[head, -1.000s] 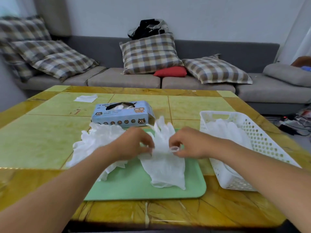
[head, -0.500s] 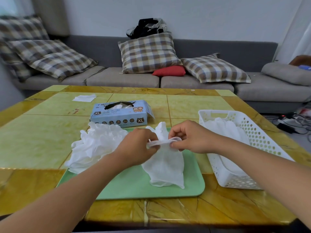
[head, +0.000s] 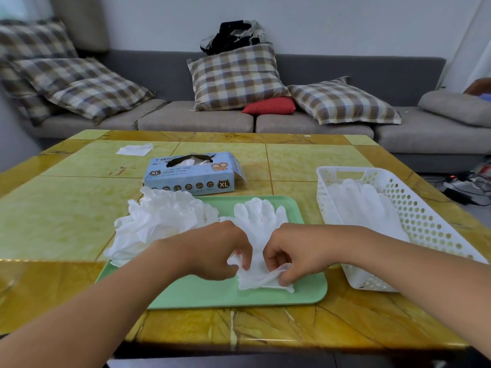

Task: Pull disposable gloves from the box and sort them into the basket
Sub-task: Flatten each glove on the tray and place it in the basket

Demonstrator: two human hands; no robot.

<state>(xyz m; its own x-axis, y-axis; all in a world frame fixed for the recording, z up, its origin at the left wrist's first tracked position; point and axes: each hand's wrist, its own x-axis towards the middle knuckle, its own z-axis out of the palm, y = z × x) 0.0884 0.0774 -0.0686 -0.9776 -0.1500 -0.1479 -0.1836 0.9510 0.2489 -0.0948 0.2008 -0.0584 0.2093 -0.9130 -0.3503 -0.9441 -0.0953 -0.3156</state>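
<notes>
A white disposable glove [head: 261, 221] lies flat on the green tray [head: 212, 296], fingers pointing away from me. My left hand [head: 215, 251] and my right hand [head: 292, 251] both pinch its cuff end near the tray's front. A crumpled pile of white gloves [head: 159, 224] sits on the tray's left side, spilling onto the table. The blue glove box [head: 191, 176] stands behind the tray with its top slot open. The white perforated basket [head: 414, 208] at the right holds several flat gloves [head: 358, 205].
A white scrap of paper [head: 135, 149] lies at the table's far left. A grey sofa with plaid cushions [head: 233, 75] runs behind the table. Cables [head: 462, 184] lie on the floor at the right.
The glove, held up folded between both hands half a second ago, now lies spread flat on the tray. Both hands have dropped toward me, down to its cuff.
</notes>
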